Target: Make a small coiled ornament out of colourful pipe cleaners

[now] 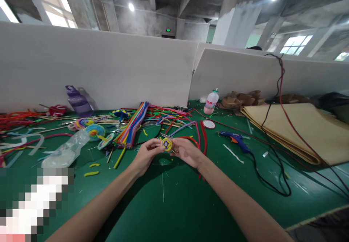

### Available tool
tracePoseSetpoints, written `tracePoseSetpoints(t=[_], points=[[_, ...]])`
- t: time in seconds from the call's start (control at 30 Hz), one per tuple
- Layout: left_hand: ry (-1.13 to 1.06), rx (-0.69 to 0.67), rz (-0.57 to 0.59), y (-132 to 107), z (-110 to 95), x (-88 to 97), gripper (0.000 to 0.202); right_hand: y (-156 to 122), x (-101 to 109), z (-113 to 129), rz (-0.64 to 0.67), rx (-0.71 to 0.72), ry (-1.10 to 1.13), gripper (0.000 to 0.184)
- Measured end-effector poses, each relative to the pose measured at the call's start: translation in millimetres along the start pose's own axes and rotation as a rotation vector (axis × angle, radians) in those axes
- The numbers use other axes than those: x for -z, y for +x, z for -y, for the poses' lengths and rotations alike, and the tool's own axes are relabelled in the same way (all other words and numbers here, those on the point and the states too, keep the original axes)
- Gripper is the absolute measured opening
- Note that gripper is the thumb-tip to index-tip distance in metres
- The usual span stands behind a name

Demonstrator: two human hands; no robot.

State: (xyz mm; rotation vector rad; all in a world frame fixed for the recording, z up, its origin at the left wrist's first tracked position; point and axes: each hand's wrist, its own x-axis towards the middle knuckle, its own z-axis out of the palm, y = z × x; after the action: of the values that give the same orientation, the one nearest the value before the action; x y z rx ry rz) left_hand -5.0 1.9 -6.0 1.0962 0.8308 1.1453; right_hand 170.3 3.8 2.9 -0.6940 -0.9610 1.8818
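Note:
Between my two hands is a small round coil of yellow and purple pipe cleaner (166, 145), its face turned toward me. My left hand (148, 153) pinches its left edge with thumb and fingers. On the other side my right hand (188, 151) has its fingers curled against the right edge. A thin grey metallic tip (165, 135) shows just above the coil; whether a hand holds it I cannot tell. Behind the left hand lies a bundle of multicoloured pipe cleaners (135, 125). Red pipe cleaners (204, 136) lie beyond the right hand.
A blue glue gun (236, 139) with a black cable lies right on the green table (174, 213). Folded tan paper (289, 129), a pink-and-clear bottle (211, 102) and a purple bottle (79, 102) stand farther back. Coiled pieces (95, 132) and a plastic bag (67, 151) lie left.

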Motion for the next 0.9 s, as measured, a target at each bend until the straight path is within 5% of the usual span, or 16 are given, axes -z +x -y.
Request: tracePoseSetpoints(t=[0.2,0.53,0.9], points=[[-0.009,0.101,0.114,-2,-4,0.6,0.012,-2,7,7,0.003,0.007,-0.224,0.02],[-0.125,0.126,0.208,-2,-2,4.0,0.006,-3,-2,2,0.026,0.086,-0.147,0.014],[0.007,0.121,0.148,2,-4,10.3,0.009,-1,0,1,-0.014,0.072,-0.245,0.021]])
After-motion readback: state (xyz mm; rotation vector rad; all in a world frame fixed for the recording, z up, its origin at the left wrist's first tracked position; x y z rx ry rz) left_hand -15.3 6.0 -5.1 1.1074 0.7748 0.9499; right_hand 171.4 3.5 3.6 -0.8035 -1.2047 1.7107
